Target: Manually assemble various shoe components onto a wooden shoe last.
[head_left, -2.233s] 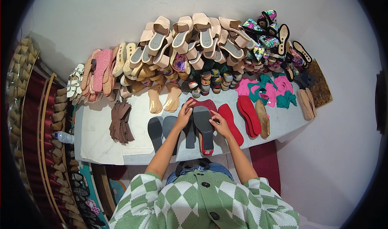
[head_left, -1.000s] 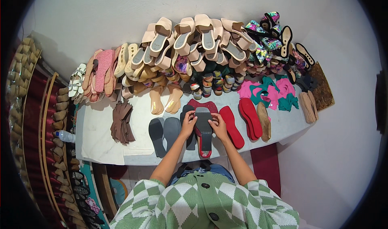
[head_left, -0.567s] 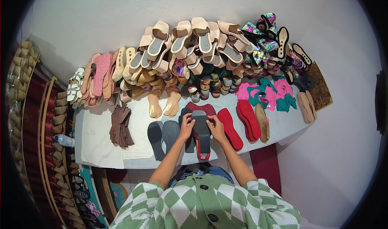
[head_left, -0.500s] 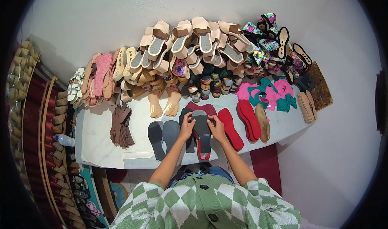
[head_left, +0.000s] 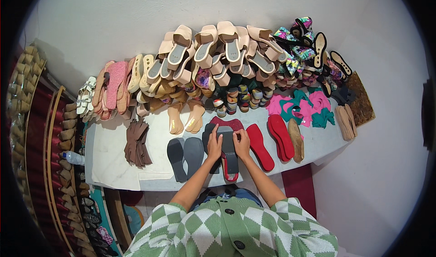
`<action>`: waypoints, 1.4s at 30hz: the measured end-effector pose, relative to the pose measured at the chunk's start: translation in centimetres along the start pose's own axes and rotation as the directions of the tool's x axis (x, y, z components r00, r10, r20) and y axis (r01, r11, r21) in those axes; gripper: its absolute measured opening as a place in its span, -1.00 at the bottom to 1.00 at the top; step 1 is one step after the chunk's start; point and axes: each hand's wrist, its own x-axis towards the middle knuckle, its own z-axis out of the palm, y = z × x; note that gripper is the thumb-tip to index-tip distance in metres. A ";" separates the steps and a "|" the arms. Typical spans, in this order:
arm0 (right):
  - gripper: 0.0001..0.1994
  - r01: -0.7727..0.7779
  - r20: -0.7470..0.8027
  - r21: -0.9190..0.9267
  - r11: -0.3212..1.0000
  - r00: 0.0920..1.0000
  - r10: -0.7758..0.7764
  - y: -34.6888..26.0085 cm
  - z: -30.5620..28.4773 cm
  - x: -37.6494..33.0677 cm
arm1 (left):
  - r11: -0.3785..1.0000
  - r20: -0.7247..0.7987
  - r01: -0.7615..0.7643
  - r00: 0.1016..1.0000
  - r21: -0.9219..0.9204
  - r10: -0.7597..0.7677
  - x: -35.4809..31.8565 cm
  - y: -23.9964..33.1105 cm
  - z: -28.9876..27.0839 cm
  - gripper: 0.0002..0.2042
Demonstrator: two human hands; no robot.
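Near the front edge of the pale table (head_left: 319, 140), a dark sole (head_left: 229, 143) is held. Its left side is clasped by the left hand (head_left: 214, 146), the fingers now straightened from an earlier curl; its right side is pinched by the right hand (head_left: 242, 143), fingers bent. Grey soles (head_left: 194, 152) are laid leftward, red soles (head_left: 260, 147) rightward.

A plain off-white wall (head_left: 118, 25) fills the top of the frame, and a second pale wall (head_left: 386, 152) runs down the right side. A tabletop (head_left: 109, 143) with a light grey surface spans the middle. Wooden shelving (head_left: 47, 161) and dark red fabric (head_left: 37, 143) line the left. Pale floor (head_left: 156, 197) shows below, with a maroon panel (head_left: 299, 189) at lower right. Light falls soft and even.
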 end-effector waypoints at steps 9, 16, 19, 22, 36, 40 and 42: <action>-0.71 0.031 0.133 0.065 0.997 0.990 -0.040 -1.5 0.9 -0.4 | 0.998 0.031 -0.051 0.998 0.021 0.050 0.3 -1.5 0.2 -0.62; -0.74 0.041 0.168 0.082 0.996 0.984 -0.055 -1.0 1.3 0.4 | 0.995 -0.022 -0.075 0.997 0.065 0.076 0.0 -1.6 0.0 -0.64; -0.74 0.083 0.151 0.070 0.994 0.984 -0.093 -0.9 1.2 0.6 | 0.965 -0.029 0.131 0.990 -0.229 -0.141 0.3 -1.6 -0.2 -0.69; -0.74 0.095 0.170 0.108 0.990 0.979 -0.112 -1.5 1.0 0.2 | 0.817 0.084 0.330 0.940 -0.473 -0.331 1.1 -3.6 -0.4 -0.70; -0.77 -0.427 0.329 0.386 0.818 0.892 0.311 3.2 3.3 3.1 | 0.807 0.101 0.353 0.932 -0.474 -0.348 2.1 -3.3 2.0 -0.74; -0.78 -0.216 0.099 0.273 0.938 0.976 0.196 2.9 3.8 2.4 | 0.938 -0.041 0.275 0.956 -0.210 -0.290 1.8 -2.2 1.7 -0.71; -0.78 -0.134 0.034 0.227 0.965 0.991 0.130 2.3 4.0 2.5 | 0.943 -0.054 0.274 0.956 -0.186 -0.288 1.8 -1.9 1.6 -0.71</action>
